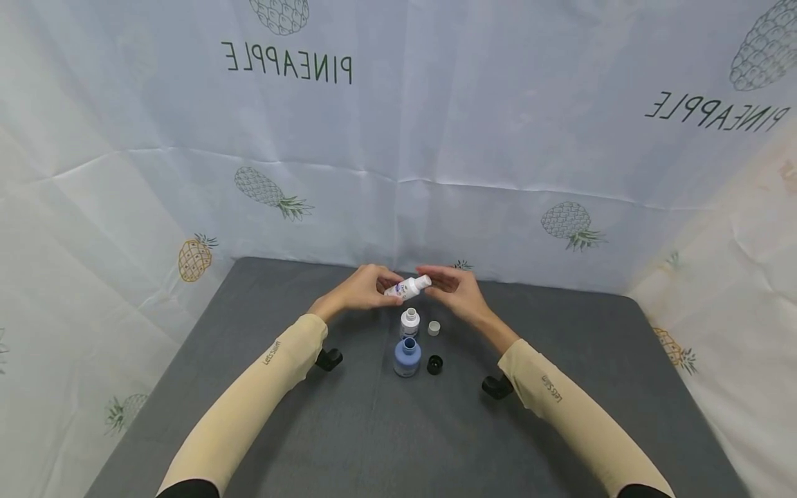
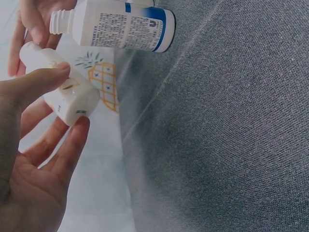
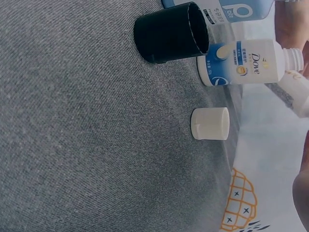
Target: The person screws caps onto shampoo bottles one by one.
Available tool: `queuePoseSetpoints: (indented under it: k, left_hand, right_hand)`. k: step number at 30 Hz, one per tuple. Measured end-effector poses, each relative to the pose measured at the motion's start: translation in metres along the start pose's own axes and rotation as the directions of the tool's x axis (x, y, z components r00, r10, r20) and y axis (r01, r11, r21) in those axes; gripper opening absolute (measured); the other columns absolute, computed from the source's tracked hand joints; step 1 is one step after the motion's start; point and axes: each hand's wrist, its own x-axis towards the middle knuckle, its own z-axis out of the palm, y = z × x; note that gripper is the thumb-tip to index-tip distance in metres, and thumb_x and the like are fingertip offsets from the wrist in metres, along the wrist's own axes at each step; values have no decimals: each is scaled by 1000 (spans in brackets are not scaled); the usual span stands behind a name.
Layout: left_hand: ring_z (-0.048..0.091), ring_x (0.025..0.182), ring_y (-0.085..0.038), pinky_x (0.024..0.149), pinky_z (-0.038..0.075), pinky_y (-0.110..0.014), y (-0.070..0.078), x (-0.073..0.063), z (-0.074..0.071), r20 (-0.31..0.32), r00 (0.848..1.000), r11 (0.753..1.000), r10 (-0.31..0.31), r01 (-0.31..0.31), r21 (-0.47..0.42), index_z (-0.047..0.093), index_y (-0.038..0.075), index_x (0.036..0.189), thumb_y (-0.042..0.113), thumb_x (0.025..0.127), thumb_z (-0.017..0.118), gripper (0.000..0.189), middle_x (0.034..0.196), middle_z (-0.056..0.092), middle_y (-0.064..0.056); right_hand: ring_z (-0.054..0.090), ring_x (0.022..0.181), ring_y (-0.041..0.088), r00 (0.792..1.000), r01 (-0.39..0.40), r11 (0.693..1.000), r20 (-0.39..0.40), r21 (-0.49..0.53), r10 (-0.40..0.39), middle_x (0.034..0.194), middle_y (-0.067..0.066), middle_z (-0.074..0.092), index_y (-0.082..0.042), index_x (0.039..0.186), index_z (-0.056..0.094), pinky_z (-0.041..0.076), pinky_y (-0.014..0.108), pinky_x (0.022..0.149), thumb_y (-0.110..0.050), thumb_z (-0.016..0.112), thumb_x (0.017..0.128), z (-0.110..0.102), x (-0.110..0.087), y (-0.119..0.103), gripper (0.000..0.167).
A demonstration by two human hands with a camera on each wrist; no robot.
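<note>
My left hand grips a small white bottle with a white cap, holding it tilted above the table. In the left wrist view the thumb lies across the bottle and the fingertips are under its base. My right hand is beside the capped end, fingers extended and loosely bent; whether a fingertip touches the cap is unclear. Below stand an uncapped white Dove bottle with a blue lower label and an uncapped blue bottle. A white cap and a black cap rest to their right.
The grey cloth-covered table meets a pale curtain printed with pineapples at the back and sides. Black wrist cameras sit under both forearms, which wear beige sleeves. The standing bottles and loose caps lie close together between the arms.
</note>
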Motion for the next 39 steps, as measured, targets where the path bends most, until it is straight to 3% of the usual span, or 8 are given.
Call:
queuePoseSetpoints:
  k: [4, 8, 16, 24, 32, 39]
  left_hand:
    - [77, 102, -26, 91, 68, -36, 0, 0, 0, -2, 1000, 1000, -2, 2, 2, 76, 0, 132, 17, 95, 84, 42, 117, 77, -17]
    - [77, 101, -24, 91, 68, -35, -1, -1, 0, -11, 1000, 1000, -2, 2, 7, 76, 0, 132, 17, 94, 84, 42, 115, 76, -16]
    - [76, 98, -23, 88, 67, -34, 0, -2, 0, -22, 1000, 1000, 11, -11, 16, 78, 2, 129, 17, 93, 85, 40, 116, 77, -16]
    - [76, 98, -23, 88, 67, -34, -2, -1, 2, -25, 1000, 1000, 10, -10, 26, 78, 3, 130, 17, 93, 85, 41, 118, 78, -16]
    - [76, 100, -23, 89, 67, -35, -1, 0, 1, -22, 1000, 1000, 5, -5, 19, 78, 4, 132, 16, 94, 85, 41, 120, 78, -15]
    - [77, 102, -25, 91, 68, -36, -1, 0, 2, -16, 1000, 1000, 15, -15, 13, 77, 4, 133, 17, 94, 84, 41, 120, 77, -16]
  right_hand:
    - [72, 126, 9, 1000, -2, 1000, -17, 7, 2, 143, 31, 68, 6, 138, 69, 59, 22, 109, 7, 73, 98, 2, 1, -1, 40]
    - [72, 117, 1, 999, -25, 1000, -46, -3, 25, 139, 31, 69, 6, 135, 70, 61, 21, 105, 4, 75, 99, 6, 1, -1, 36]
    - [72, 109, 4, 989, -104, 991, -110, -82, 95, 132, 26, 74, 4, 128, 73, 63, 21, 99, -4, 78, 99, 11, 3, 2, 31]
    - [75, 104, 15, 983, -121, 981, -159, -151, 96, 123, 25, 76, 4, 123, 74, 62, 18, 91, -12, 79, 99, 15, 4, 2, 28]
    - [73, 95, 8, 969, -170, 968, -210, -183, 130, 116, 21, 78, 0, 117, 75, 62, 21, 89, -18, 80, 99, 16, 4, -1, 26]
    - [74, 96, 14, 959, -196, 957, -248, -213, 141, 112, 20, 78, -1, 110, 76, 62, 20, 87, -23, 82, 99, 17, 4, -3, 26]
